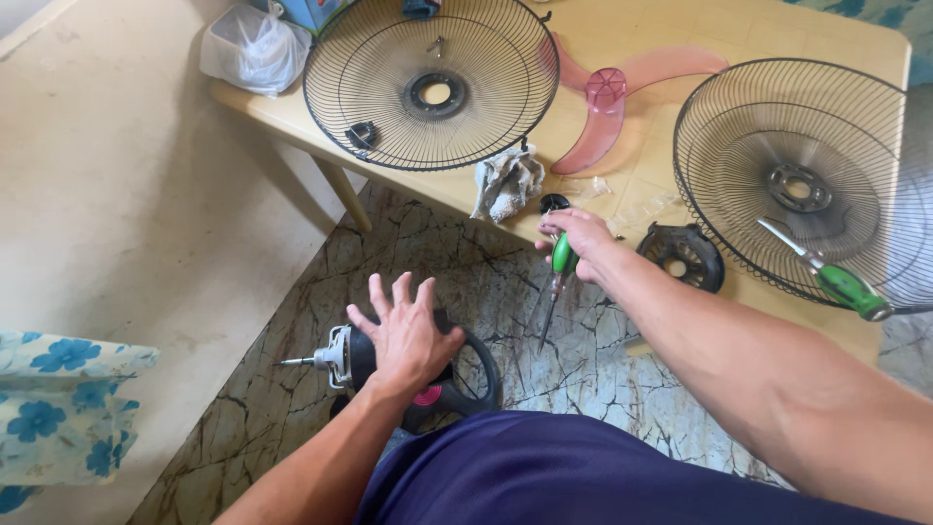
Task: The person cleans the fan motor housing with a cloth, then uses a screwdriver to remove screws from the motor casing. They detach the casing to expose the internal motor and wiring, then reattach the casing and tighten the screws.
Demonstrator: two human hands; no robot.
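Note:
My left hand (405, 331) rests flat, fingers spread, on top of a black fan motor housing (457, 374) held low over the floor; its metal shaft (296, 362) points left. My right hand (580, 238) grips a green-handled screwdriver (556, 282) whose blade hangs down past the table's front edge. The fingers of that hand also touch a small black round part (554, 203) on the table.
The beige table (671, 156) carries two black wire fan guards (432, 83) (807, 180), a pink fan blade (607, 107), a crumpled rag (507, 180), a black plastic ring (682, 255), a second green screwdriver (836, 282) and a plastic bag (255, 47). Marbled floor lies below.

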